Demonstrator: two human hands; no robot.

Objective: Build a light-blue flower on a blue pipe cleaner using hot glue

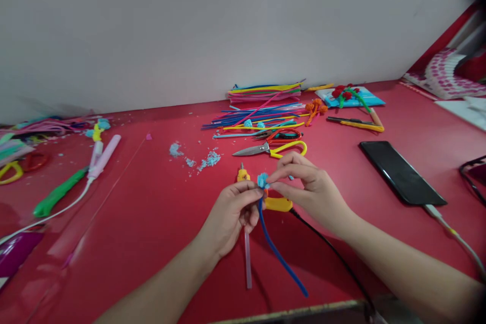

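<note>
My left hand point(231, 212) pinches the top of a dark blue pipe cleaner point(279, 255), whose stem hangs down toward the table's front edge. At its top sits a small light blue fuzzy tuft point(262, 180). My right hand point(307, 187) pinches that tuft from the right with thumb and fingertips. Both hands hover just above a yellow glue gun point(279, 204) lying on the red table point(152, 202). A clear glue stick point(248, 258) lies under my left hand.
Yellow-handled scissors point(271, 149) and a pile of coloured pipe cleaners point(261, 111) lie behind the hands. Light blue fluff scraps point(205, 162) are scattered at centre. A black phone point(400, 172) with cable lies right; a pink tool point(103, 157) and green tool point(56, 195) lie left.
</note>
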